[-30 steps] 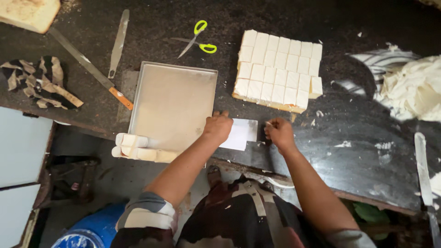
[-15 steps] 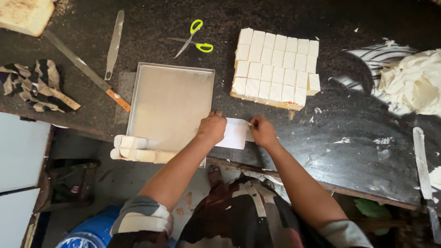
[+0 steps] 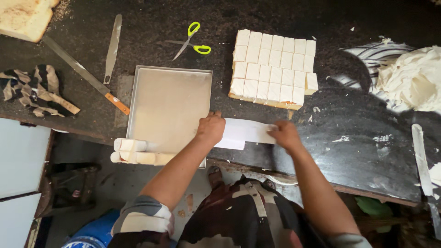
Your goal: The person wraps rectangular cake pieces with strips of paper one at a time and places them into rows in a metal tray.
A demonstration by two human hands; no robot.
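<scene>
Head view: near the front edge of the dark surface (image 3: 367,151), the left hand (image 3: 210,129) and right hand (image 3: 285,134) each pinch an end of a white paper strip (image 3: 245,131), fingers closed on it. The strip lies flat just right of the metal tray (image 3: 167,108), below the block of cut white squares (image 3: 273,66). Green-handled scissors (image 3: 193,41) lie toward the back edge.

A dark speckled stone counter (image 3: 321,18) filled the upper frame. On it lay a metal tray (image 3: 167,108) at centre-left, green-handled scissors (image 3: 193,41) above it, a block of cut white squares (image 3: 273,66), two long knives (image 3: 85,73) and a striped cloth (image 3: 36,89) at left.
</scene>
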